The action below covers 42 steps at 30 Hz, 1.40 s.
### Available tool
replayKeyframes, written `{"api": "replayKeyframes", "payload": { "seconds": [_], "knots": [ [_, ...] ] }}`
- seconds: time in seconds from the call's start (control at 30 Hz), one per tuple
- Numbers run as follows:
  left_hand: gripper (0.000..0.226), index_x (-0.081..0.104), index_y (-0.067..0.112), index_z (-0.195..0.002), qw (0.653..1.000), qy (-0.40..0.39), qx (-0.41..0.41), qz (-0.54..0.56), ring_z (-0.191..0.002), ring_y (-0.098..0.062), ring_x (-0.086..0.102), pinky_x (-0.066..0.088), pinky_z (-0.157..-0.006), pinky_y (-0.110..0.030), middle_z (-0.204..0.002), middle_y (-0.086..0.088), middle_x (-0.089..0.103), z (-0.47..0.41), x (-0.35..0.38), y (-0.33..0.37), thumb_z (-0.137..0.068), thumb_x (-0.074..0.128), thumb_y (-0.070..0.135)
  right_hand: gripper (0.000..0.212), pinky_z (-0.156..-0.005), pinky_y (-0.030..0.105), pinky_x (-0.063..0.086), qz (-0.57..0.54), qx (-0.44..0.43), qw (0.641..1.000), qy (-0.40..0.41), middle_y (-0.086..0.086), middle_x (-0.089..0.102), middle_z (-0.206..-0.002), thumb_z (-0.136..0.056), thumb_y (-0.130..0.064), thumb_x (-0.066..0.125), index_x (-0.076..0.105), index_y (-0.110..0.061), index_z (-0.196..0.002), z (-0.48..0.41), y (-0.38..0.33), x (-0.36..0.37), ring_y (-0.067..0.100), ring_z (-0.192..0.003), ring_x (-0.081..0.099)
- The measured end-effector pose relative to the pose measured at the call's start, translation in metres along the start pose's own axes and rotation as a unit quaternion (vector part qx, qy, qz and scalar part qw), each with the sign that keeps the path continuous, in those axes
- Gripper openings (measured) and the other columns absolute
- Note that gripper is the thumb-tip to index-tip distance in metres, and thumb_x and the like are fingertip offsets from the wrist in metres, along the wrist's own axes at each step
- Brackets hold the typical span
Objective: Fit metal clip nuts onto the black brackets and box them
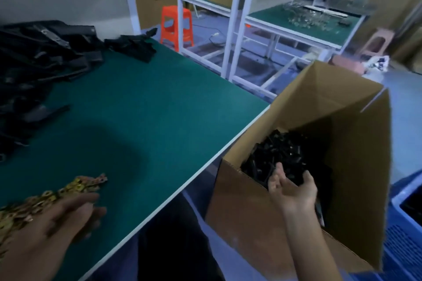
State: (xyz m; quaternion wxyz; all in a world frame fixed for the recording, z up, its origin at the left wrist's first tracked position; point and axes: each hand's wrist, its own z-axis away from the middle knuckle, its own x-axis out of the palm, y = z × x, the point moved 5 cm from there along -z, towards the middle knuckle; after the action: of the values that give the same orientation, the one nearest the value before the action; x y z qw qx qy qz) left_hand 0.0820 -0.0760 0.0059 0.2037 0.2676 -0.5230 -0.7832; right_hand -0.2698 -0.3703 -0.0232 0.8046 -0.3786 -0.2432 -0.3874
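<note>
The right hand (293, 189) hangs in the box (356, 166), fingers apart and empty, with boxed brackets (280, 155) just beyond them. The left hand (57, 219) rests loose, straight fingers on the clip nuts (75, 187). The bracket pile (38, 57) well beyond those fingers on the bench (148, 109) suggests much remains.

Single head-worn wide-angle view, forward and down, close over table (148, 109) and cardboard box (251, 201).
</note>
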Motion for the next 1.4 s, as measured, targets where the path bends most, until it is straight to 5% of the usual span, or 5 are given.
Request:
{"api": "replayKeyframes", "payload": {
  "seconds": [0.27,0.57,0.73,1.07,1.4],
  "knots": [
    [0.021,0.073,0.046,-0.097,0.996,0.082,-0.011,0.038,-0.086,-0.011,0.073,0.054,-0.069,-0.023,-0.098,0.003,0.078,0.026,-0.028,0.004,-0.098,0.059,0.031,0.015,-0.053,0.020,0.047,0.398,-0.029,0.894,-0.205,-0.001,0.071,-0.076,-0.102,-0.018,0.054,0.069,-0.022,-0.105,0.043,0.115,0.104,0.011,-0.059,0.058],
    [0.016,0.072,0.024,-0.106,0.984,0.156,-0.027,0.085,-0.082,-0.009,0.071,0.053,-0.069,-0.018,-0.095,0.005,0.078,0.057,-0.061,0.000,-0.099,0.060,0.018,0.026,-0.091,0.030,0.049,0.700,-0.156,0.387,-0.580,-0.015,0.069,-0.105,-0.098,-0.032,0.063,0.065,-0.026,-0.124,0.122,0.375,0.247,0.005,-0.097,0.063],
    [0.016,0.075,0.028,-0.103,0.976,0.195,-0.036,0.085,-0.083,-0.002,0.070,0.047,-0.069,-0.008,-0.093,0.008,0.078,0.070,-0.078,-0.011,-0.097,0.063,0.019,0.049,-0.074,0.035,0.050,0.772,-0.241,0.255,-0.530,0.005,0.065,-0.124,-0.104,-0.037,0.054,0.047,-0.016,-0.147,0.117,0.476,0.275,0.025,-0.102,0.065],
    [0.023,0.078,0.029,-0.093,0.955,0.271,-0.009,0.123,-0.080,-0.014,0.070,0.053,-0.067,-0.020,-0.094,0.001,0.078,0.088,-0.107,-0.024,-0.099,0.056,0.034,0.025,-0.070,0.026,0.058,0.580,-0.299,0.473,-0.592,-0.008,0.071,-0.082,-0.108,-0.023,0.050,0.067,-0.029,-0.125,0.155,0.348,0.270,0.009,-0.067,0.069],
    [0.036,0.082,0.010,-0.087,0.928,0.066,-0.054,0.364,-0.066,-0.019,0.071,0.053,-0.058,-0.025,-0.090,-0.019,0.076,0.072,-0.027,-0.013,-0.075,0.064,0.040,0.063,-0.088,0.009,0.048,0.538,-0.163,0.556,-0.613,-0.013,0.069,-0.125,-0.079,0.019,0.068,0.074,-0.034,-0.113,0.179,0.183,0.138,0.001,-0.106,0.068]
  ]
}}
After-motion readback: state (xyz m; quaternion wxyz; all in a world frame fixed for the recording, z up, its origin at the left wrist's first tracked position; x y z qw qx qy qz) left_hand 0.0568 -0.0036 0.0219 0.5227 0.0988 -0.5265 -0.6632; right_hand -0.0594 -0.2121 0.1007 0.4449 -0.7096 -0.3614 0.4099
